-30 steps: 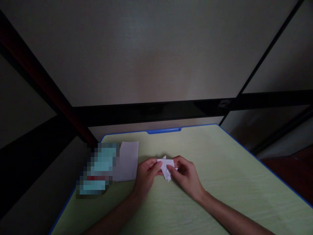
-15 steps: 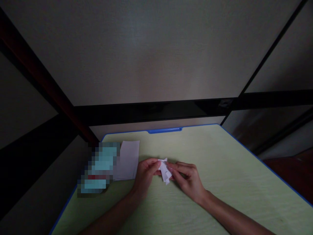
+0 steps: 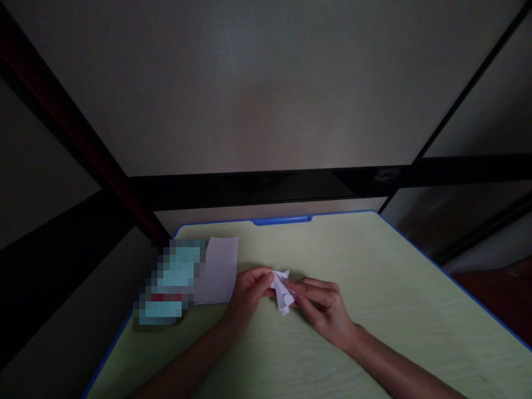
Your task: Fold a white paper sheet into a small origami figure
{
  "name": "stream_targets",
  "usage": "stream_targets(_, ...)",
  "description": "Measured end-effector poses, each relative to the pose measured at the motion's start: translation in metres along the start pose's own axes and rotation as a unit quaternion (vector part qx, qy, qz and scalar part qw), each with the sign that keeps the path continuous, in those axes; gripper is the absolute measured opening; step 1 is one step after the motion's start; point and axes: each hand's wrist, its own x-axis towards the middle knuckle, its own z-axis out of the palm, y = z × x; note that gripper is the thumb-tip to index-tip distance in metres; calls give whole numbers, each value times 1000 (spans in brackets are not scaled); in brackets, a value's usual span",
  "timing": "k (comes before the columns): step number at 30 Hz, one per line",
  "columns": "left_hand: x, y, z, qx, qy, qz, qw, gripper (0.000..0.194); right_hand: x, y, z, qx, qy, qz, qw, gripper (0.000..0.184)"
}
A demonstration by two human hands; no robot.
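A small piece of folded white paper is held between my two hands, above the middle of the table. My left hand pinches its upper left part, thumb on top and fingers behind. On the other side, my right hand grips the right edge between thumb and fingertips. Several creases and pointed flaps show on the paper, with small corners sticking out at its top and bottom. My fingers hide part of its sides and back.
White paper sheets lie left of my left hand. Beside them is a blurred-out light blue item. The pale table has a blue rim and a blue tray slot at its back, before a panelled wall.
The folded paper looks slightly more spread at its top, with a crease showing more plainly. Both hands keep their hold; my right hand has shifted slightly to the right and down.
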Motion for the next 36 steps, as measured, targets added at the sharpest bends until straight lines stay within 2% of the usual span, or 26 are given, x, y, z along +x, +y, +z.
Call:
stream_targets(4, 0, 0, -1, 20, 28, 1, 999, 16, 1, -1, -2, 10, -29, -9, 999, 26)
stream_targets(7, -1, 0, -1, 26, 28, 5, 999, 16, 1, 0, -3, 16, -34, -19, 999, 26)
stream_targets(16, 0, 2, 2, 16, 30, -5, 999, 15, -1, 2, -2, -10, -19, -39, 999, 25)
stream_targets(23, 0, 4, 5, 20, 49, -11, 999, 22, 0, 2, -1, -19, -12, -40, 999, 26)
stream_targets(30, 0, 5, 4, 37, 21, -2, 999, 20, -1, 3, -2, -17, -16, -43, 999, 27)
stream_targets(36, -1, 4, 3, 42, 25, 3, 999, 15, -1, 3, -2, -31, -19, -55, 998, 28)
